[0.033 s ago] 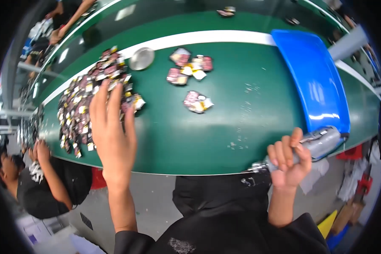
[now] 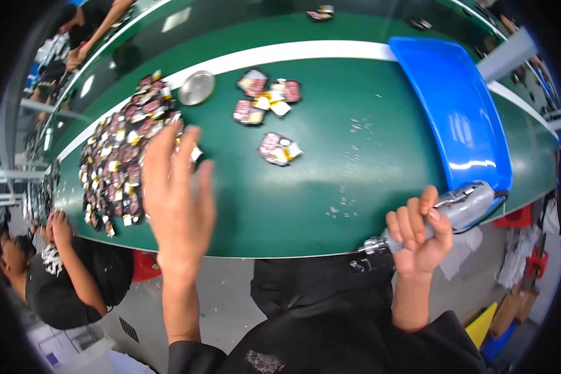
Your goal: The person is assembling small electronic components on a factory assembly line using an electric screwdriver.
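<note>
left hand (image 2: 179, 193): a bit further right over the green table (image 2: 280, 212) than a moment ago; fingers spread, thumb apart, nothing clearly held, can't tell if i touch a piece
pile of small pieces (image 2: 115, 162): left on the table, pink, black, white and yellow; my hand now covers its right edge rather than its middle, so i read it as between grabs
loose cluster (image 2: 268, 100): right of the pile, well apart from my fingers
lone piece (image 2: 279, 148): nearer me, apart from the cluster
right hand (image 2: 421, 234): no real change, fingers curled round the grey power tool (image 2: 464, 209) at the near edge
blue tray (image 2: 458, 109): right side, near end partly hidden by the tool
metal dish (image 2: 196, 88): round, just beyond the pile
tiny bits (image 2: 355, 126): scattered between lone piece and tray
in the way: my own left hand blocks part of the pile
co-worker's hand (image 2: 60, 230): far left, by the table edge
</note>
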The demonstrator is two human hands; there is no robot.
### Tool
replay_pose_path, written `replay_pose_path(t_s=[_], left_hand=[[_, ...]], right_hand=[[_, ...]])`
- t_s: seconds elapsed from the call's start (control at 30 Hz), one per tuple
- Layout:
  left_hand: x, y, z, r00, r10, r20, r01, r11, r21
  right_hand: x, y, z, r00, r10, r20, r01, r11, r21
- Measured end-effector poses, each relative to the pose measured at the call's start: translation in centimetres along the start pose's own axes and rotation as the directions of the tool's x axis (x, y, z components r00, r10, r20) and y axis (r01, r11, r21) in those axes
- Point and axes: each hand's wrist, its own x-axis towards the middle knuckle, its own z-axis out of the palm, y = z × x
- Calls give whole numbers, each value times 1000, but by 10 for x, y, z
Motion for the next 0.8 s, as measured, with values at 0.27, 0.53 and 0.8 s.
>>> replay_pose_path(t_s=[0.27,0.53,0.8], left_hand=[[28,101,71,876,438,203,-367,877,-309],[43,97,81,808,556,196,-499,822,-274],[26,77,67,904,385,188,-255,837,-484]], right_hand=[[-8,-4,-10,997,6,71,-5,1000,-13],[-6,-6,-18,991,41,127,-44,999,21],[-3,-7,-15,993,58,102,-59,998,6]])
